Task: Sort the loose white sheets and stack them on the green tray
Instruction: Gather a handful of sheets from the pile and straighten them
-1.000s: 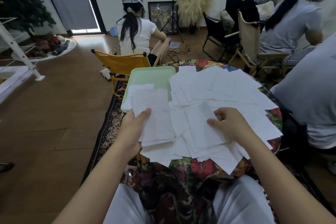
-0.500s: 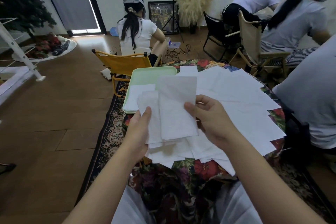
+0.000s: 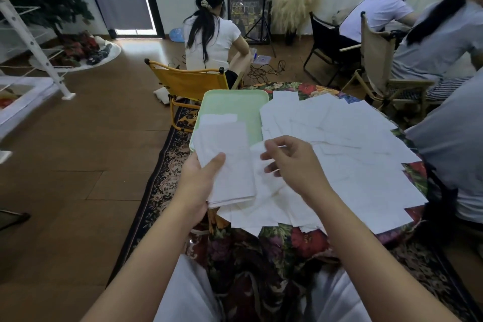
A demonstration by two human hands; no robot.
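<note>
- Gathered stack of white sheets gripped in left hand, thumb across the top face, fingers underneath and hidden; held just near of the green tray, its far end overlapping the tray's near rim.
- Thin, light, limp stuff by the look of it: unsupported edges likely to droop, single sheets likely to slide off one another, corners easy to crease.
- Best hold, judging from here: pinch at a short edge or corner for a single sheet; for the stack, thumb on top and fingers flat below, near the middle of a long side, to stop fanning.
- Right hand just right of the stack, fingers loosely curled with thumb and forefinger close together above a sheet corner; cannot tell whether that corner is actually pinched.
- 1 or 2 sheets already lying in the tray, toward its near left part.
- Loose sheets spread overlapping to the right of the tray, over the floral tablecloth.
- Most of the pile still unsorted, so early in the job.
- Yellow folding chair just beyond the tray, seated person farther beyond.
</note>
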